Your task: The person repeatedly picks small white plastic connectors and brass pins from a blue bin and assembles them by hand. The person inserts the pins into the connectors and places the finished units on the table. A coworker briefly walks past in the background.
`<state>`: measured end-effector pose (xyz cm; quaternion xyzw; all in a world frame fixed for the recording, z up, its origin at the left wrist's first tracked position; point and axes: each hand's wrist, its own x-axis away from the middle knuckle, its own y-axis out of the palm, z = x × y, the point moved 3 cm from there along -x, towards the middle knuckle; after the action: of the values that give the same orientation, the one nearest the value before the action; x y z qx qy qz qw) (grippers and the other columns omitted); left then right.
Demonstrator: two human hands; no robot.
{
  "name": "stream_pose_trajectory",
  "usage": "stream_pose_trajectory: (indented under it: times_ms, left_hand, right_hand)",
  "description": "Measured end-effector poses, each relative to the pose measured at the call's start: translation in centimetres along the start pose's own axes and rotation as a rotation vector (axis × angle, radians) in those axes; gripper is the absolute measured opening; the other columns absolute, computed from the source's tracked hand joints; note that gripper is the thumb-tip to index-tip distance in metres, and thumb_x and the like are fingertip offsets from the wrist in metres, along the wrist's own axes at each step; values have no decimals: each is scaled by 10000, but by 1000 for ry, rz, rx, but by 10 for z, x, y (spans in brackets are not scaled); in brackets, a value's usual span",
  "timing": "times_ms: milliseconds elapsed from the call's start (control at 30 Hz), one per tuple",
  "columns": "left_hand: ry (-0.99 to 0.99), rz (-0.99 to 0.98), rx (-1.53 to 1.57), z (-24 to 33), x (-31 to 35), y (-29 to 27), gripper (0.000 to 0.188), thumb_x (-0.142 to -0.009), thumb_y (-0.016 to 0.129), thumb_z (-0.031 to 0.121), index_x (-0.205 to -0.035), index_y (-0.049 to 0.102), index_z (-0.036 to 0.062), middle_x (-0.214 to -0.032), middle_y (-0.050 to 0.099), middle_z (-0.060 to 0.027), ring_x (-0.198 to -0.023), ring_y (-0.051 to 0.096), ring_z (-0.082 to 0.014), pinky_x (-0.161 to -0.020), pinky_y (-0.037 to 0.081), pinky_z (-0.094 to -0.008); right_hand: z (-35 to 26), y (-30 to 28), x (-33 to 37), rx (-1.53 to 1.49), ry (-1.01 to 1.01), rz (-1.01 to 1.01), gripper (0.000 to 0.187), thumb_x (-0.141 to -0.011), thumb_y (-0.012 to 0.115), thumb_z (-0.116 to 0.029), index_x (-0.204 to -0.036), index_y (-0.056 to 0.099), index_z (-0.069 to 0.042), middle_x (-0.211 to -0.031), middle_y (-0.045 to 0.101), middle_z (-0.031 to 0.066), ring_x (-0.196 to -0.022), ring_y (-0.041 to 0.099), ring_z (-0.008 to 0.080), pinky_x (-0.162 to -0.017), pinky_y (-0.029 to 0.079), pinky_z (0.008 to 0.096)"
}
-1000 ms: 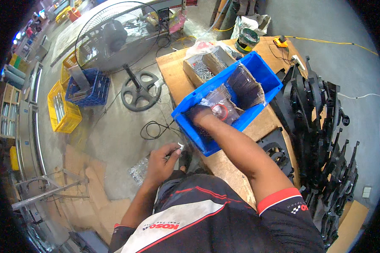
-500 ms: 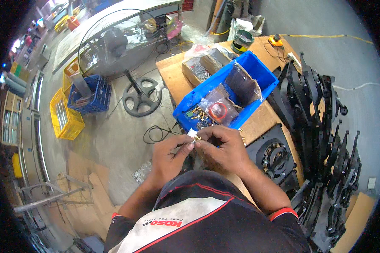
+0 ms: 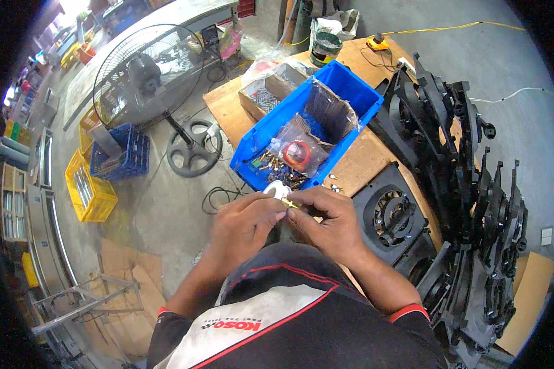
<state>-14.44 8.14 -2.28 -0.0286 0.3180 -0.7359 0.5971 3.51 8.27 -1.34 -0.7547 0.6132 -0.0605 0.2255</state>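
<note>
Close in front of my body, my two hands meet at the fingertips. My left hand (image 3: 247,220) is closed around a small roll of white tape (image 3: 278,189), whose round rim shows above the fingers. Between thumb and fingers, my right hand (image 3: 327,220) pinches a small brass fitting (image 3: 289,203) right beside the roll. The fingers partly cover both things. Just beyond them lies a blue plastic bin (image 3: 243,147) with many loose brass fittings (image 3: 276,167) in its near end. A clear plastic bag (image 3: 314,150) with a red-orange ring rests in there too.
The bin sits on a wooden board (image 3: 363,154) beside a cardboard box of screws (image 3: 252,101). Black fan-like housings (image 3: 391,215) and stacked black frames (image 3: 468,141) stand to the right. A pedestal fan (image 3: 194,147), a blue crate (image 3: 129,154) and a yellow crate (image 3: 101,206) are left.
The scene has shifted slightly leftward as the view moved. The roll of white tape has turned so its round face shows. Both hands stay together, with the brass fitting still pinched.
</note>
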Motion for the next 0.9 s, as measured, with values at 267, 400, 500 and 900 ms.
stream_pose_trajectory:
  times_ms: [267,400,500,900]
  left_hand:
    - [-66,-44,76,1,-4,4,214,-859,701,108,-1063,681,48,-980,708,-156,-869,703,-319,-759,539,-380]
    - [-94,-91,148,3,-9,7,245,-854,708,108,-1089,689,41,-996,716,-142,-895,708,-290,-784,535,-360]
    - [-89,-112,203,-4,-12,10,233,-838,725,115,-1056,706,35,-974,721,-137,-875,705,-262,-772,533,-344]
    - [-212,-129,314,-8,-21,17,205,-859,735,164,-963,700,-9,-871,723,-111,-810,684,-159,-743,516,-298]
  right_hand:
    - [-8,-14,-1,40,-79,-94,191,-826,727,-65,-1009,707,-15,-890,694,125,-751,669,213,-673,525,309]
    - [-9,-18,2,40,-68,-94,174,-829,721,-51,-997,702,-15,-895,699,126,-767,681,212,-683,533,315]
    - [-7,-17,6,42,-36,-33,197,-830,718,-57,-1024,696,-33,-903,692,133,-767,682,250,-673,530,337]
    - [-4,-11,6,269,-84,-26,215,-852,703,-132,-1049,674,-50,-929,688,147,-821,685,299,-695,541,369]
